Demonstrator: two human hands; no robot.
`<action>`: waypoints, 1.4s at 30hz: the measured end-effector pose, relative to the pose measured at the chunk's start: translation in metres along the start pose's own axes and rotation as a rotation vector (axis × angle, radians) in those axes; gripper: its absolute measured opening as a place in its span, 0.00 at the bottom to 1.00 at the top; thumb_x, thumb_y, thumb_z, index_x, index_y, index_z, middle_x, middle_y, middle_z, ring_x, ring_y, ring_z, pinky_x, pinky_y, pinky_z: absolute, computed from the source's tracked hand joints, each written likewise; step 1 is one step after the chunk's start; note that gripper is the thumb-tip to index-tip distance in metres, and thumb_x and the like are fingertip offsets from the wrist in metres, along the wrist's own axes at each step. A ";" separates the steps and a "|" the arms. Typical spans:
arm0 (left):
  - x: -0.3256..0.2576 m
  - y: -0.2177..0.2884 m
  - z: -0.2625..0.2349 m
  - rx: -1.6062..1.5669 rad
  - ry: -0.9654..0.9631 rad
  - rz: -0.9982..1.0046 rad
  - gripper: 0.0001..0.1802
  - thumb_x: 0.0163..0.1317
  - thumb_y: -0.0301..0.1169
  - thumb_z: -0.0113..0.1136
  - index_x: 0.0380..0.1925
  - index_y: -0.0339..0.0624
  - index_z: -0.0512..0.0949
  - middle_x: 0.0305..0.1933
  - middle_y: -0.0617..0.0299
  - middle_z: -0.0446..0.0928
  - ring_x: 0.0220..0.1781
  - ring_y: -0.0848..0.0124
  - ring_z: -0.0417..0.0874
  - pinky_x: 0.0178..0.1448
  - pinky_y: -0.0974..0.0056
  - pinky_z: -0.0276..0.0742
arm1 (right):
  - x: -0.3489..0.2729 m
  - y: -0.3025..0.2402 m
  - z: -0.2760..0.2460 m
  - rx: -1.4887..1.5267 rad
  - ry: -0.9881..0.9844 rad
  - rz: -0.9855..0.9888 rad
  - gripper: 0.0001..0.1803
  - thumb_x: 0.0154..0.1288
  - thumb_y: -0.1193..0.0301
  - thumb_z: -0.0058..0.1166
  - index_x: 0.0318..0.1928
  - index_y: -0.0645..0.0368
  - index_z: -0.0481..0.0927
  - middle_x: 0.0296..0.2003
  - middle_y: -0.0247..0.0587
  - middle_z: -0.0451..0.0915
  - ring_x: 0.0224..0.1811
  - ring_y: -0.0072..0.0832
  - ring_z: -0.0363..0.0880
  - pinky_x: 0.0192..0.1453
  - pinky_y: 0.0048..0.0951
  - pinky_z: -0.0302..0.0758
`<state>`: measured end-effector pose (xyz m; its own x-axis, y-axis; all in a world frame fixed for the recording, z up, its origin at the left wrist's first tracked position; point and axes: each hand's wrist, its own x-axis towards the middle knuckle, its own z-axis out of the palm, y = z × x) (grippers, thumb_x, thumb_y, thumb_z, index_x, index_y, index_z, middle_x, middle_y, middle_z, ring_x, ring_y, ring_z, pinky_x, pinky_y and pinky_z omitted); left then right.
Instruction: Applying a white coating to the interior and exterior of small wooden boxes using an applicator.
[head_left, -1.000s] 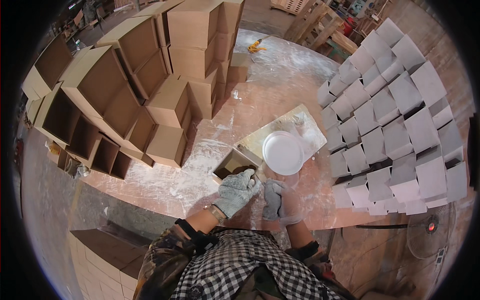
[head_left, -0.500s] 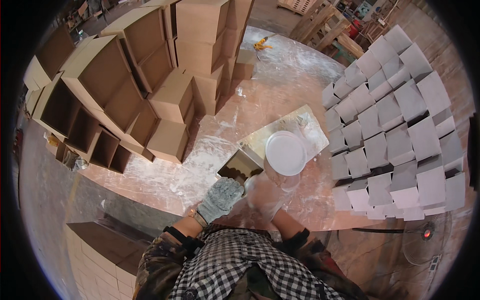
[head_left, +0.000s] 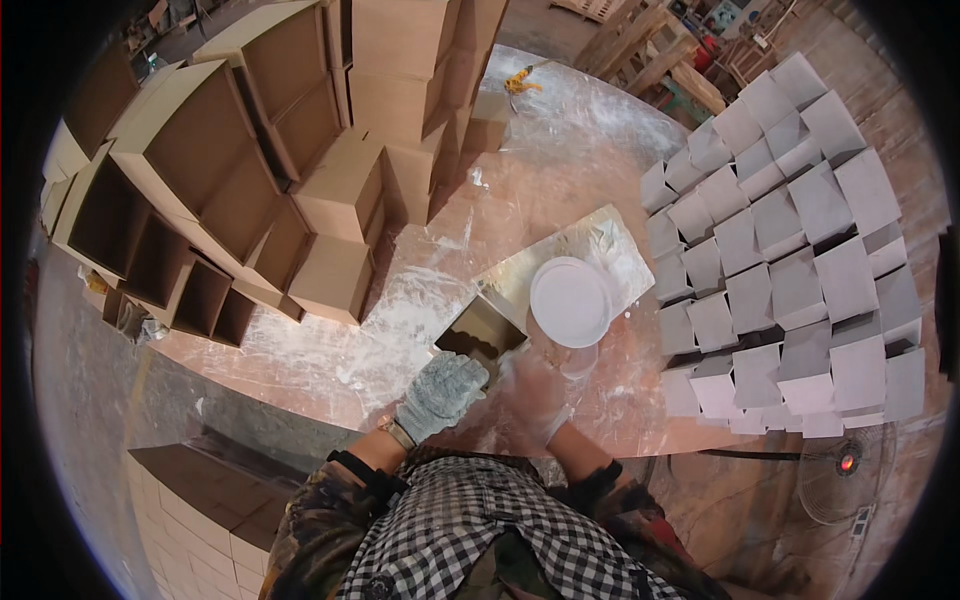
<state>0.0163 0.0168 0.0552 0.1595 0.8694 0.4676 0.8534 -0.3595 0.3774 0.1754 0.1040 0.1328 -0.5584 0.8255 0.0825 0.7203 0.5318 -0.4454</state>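
Note:
A small brown cardboard box [head_left: 490, 328] with its open side up sits in front of me on the table. My left hand [head_left: 443, 393], in a grey knit glove, is closed on the box's near left edge. Beside the box's near right side is my right hand [head_left: 533, 393], smeared by motion, so its fingers cannot be made out. A round white tub [head_left: 570, 298] stands just right of the box. Under the tub's far side lies a flat, white-smeared board [head_left: 622, 255].
Stacked brown boxes [head_left: 335, 270] rise at the left, several with open sides showing. A tall stack of pale grey boxes [head_left: 785, 265] stands at the right. A yellow tool [head_left: 520, 82] lies at the table's [head_left: 400, 290] far end. A fan [head_left: 847, 463] is at lower right.
My right hand has moved slightly right and away from the box's near edge. The left hand keeps its place on the box. The view has shifted a little.

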 end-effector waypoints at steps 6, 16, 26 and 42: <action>0.006 0.000 -0.005 -0.087 -0.063 -0.040 0.20 0.55 0.36 0.60 0.48 0.43 0.77 0.52 0.54 0.77 0.57 0.57 0.75 0.65 0.51 0.66 | 0.004 -0.004 -0.013 0.107 -0.032 0.042 0.12 0.61 0.66 0.49 0.33 0.62 0.79 0.34 0.54 0.78 0.38 0.50 0.77 0.44 0.46 0.72; 0.003 0.001 -0.005 -0.119 -0.033 -0.084 0.22 0.54 0.35 0.61 0.50 0.41 0.76 0.53 0.50 0.76 0.56 0.52 0.74 0.66 0.50 0.65 | -0.022 -0.008 0.010 0.124 -0.062 0.055 0.10 0.60 0.68 0.49 0.34 0.58 0.82 0.31 0.53 0.80 0.35 0.47 0.79 0.43 0.43 0.74; 0.010 -0.003 -0.045 -0.027 -0.175 0.092 0.26 0.55 0.36 0.61 0.55 0.42 0.73 0.61 0.51 0.71 0.65 0.54 0.68 0.69 0.49 0.61 | -0.053 0.049 0.012 0.838 -0.248 0.372 0.15 0.58 0.67 0.53 0.45 0.57 0.81 0.37 0.50 0.81 0.43 0.46 0.79 0.48 0.38 0.74; 0.052 -0.039 -0.041 0.355 -0.433 0.312 0.07 0.54 0.32 0.51 0.25 0.43 0.76 0.31 0.54 0.78 0.57 0.56 0.75 0.72 0.52 0.58 | -0.012 -0.007 0.010 0.246 -0.136 0.045 0.10 0.58 0.67 0.48 0.33 0.61 0.77 0.31 0.54 0.79 0.35 0.52 0.78 0.41 0.48 0.74</action>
<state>-0.0286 0.0621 0.0979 0.5497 0.8268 0.1190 0.8350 -0.5483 -0.0471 0.1731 0.0888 0.1263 -0.5903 0.8053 -0.0549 0.6330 0.4197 -0.6505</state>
